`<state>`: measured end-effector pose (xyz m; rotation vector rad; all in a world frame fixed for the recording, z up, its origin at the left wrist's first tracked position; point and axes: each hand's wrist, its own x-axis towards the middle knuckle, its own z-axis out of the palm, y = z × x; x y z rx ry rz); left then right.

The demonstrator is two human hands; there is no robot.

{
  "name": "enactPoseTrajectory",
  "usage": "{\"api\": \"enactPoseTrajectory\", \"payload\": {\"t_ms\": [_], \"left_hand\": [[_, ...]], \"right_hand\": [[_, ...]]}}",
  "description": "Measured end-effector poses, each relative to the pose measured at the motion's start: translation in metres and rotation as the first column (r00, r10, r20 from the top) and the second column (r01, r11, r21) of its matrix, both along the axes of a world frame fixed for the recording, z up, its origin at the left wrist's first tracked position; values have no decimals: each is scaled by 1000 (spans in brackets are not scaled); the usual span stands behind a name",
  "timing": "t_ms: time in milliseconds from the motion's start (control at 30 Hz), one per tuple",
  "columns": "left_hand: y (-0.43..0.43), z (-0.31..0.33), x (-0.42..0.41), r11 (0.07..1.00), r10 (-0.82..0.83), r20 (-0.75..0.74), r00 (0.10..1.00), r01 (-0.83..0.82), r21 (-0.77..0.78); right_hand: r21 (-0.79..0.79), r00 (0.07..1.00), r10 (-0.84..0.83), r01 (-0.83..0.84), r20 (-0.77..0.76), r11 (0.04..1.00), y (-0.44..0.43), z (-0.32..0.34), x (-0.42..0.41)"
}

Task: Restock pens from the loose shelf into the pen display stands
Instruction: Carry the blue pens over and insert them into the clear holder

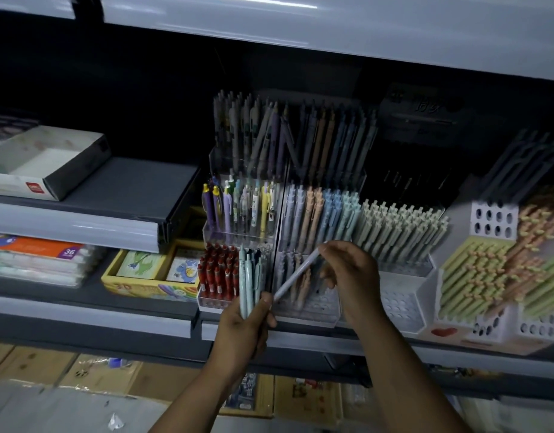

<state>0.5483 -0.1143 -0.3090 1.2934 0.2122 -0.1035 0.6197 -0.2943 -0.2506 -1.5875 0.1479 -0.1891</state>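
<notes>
Lilac pen (pixel 296 274), pinched in the right hand (pixel 350 270), slants before the clear display stand (pixel 307 310) at the shelf's front edge. The left hand (pixel 247 323) grips a pen bundle (pixel 249 276). Best lowered upright among matching lilac pens.

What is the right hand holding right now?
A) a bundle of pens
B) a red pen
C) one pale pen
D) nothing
C: the right hand pinches a single pale pen near its upper end, while the left hand grips the bundle of pens.
</notes>
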Motion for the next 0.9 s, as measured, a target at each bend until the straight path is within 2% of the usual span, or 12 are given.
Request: {"api": "enactPoseTrajectory", "payload": {"t_ms": [100, 267, 533, 800, 900], "left_hand": [[2, -2, -1, 1000, 24, -27, 999, -24, -13], [2, -1, -2, 999, 32, -53, 998, -31, 17], [4, 3, -3, 1000, 8, -62, 998, -10, -30], [7, 10, -4, 999, -16, -58, 998, 13, -51], [8, 11, -4, 998, -12, -65, 998, 8, -58]], "right_hand": [[-190, 996, -32, 49, 88, 981, -2, -7, 2], [-471, 978, 51, 52, 204, 881, 9, -16, 4], [-521, 958, 85, 73, 273, 851, 14, -25, 7], [-633, 970, 167, -20, 174, 774, 18, -41, 11], [-719, 951, 225, -4, 212, 695, 19, -45, 12]]}}
